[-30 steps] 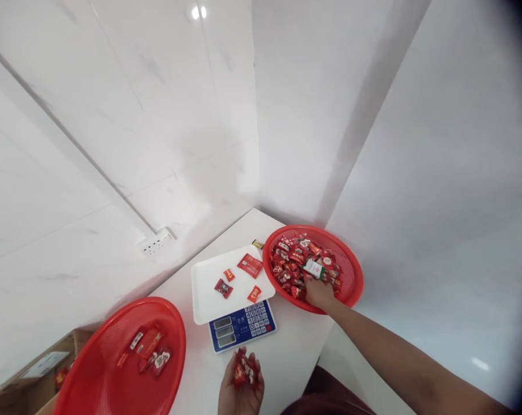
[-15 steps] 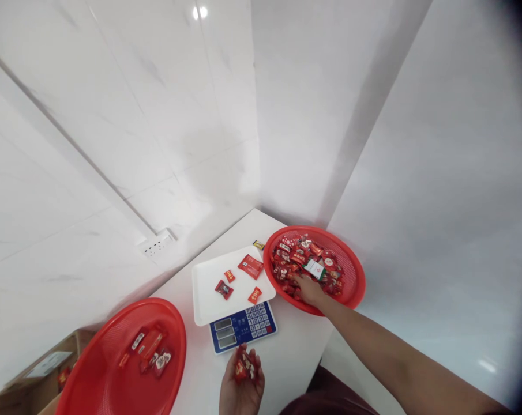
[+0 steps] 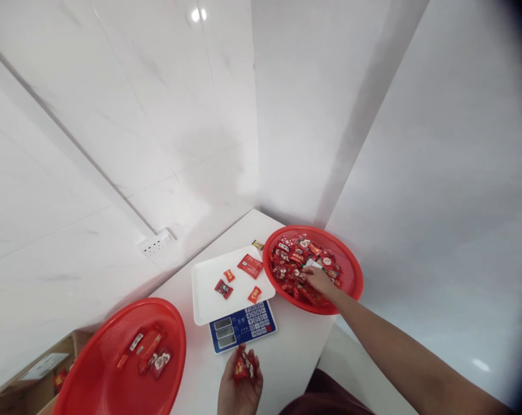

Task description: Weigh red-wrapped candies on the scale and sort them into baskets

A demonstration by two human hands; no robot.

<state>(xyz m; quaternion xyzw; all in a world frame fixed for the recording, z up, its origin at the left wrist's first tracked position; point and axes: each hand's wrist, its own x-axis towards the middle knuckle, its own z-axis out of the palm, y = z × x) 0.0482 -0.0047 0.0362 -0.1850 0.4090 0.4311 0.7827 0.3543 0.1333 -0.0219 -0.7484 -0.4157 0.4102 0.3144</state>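
My left hand [image 3: 240, 385] is low in the middle, palm up, with its fingers curled round a few red wrapped candies [image 3: 243, 366]. My right hand [image 3: 318, 280] reaches into the right red plastic basket [image 3: 355, 282], which holds a heap of red wrapped candies [image 3: 293, 259]. Its fingers are pinched together at the heap; what is between them is too small to make out. A white-and-green packet [image 3: 313, 263] lies partly hidden behind this hand. Just beyond my left hand stands a blue scale [image 3: 241, 327] with a white tray [image 3: 209, 288] bearing several red packets [image 3: 250, 266].
On the left, another red basket [image 3: 113, 369] holds several red packets. Behind it is an open cardboard box [image 3: 31, 374]. A small yellow-and-dark packet [image 3: 258, 244] lies on the white table [image 3: 286, 340] behind the tray. Walls meet behind the table, with a socket strip [image 3: 157, 245] on the left one.
My right hand has shifted slightly right and farther over the heap, now covering part of the white-and-green packet. My left hand and its candies have barely moved.
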